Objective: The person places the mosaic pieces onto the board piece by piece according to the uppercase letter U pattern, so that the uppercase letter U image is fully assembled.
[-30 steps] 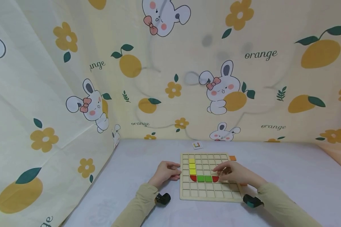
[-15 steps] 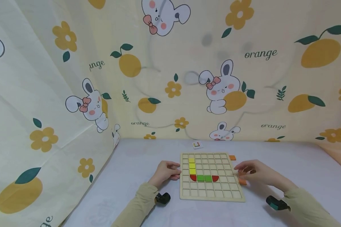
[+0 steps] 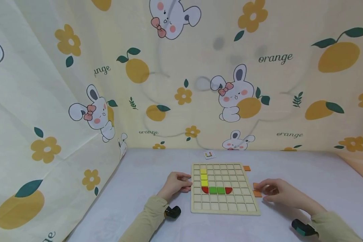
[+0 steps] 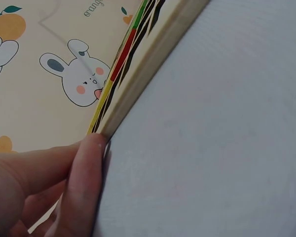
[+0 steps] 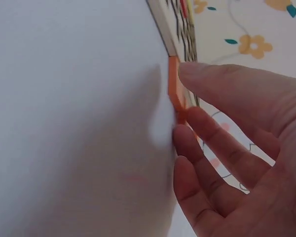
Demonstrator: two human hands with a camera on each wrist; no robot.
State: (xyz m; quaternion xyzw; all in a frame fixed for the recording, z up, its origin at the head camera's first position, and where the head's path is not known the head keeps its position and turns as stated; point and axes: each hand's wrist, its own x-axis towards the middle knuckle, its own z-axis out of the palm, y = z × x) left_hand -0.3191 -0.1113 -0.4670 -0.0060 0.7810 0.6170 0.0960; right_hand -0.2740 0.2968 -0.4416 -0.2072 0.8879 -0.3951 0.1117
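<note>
A wooden grid board lies on the table in the head view. Yellow squares form a column on it; below them runs a row of green squares between two rounded red pieces. My left hand touches the board's left edge with its fingertips. Beyond the right edge, my right hand has its fingers loosely bent over two orange tiles. In the right wrist view, the thumb is close to the nearer orange tile, and the fingertips are by another; contact is unclear.
Another orange tile lies by the board's far right corner. Behind the board is a small pattern card. A printed curtain rises at the table's back edge and on the left side.
My right hand has left the board, moving right and then slightly toward me, to the orange tiles beside it. My left hand stays at the board's edge.
</note>
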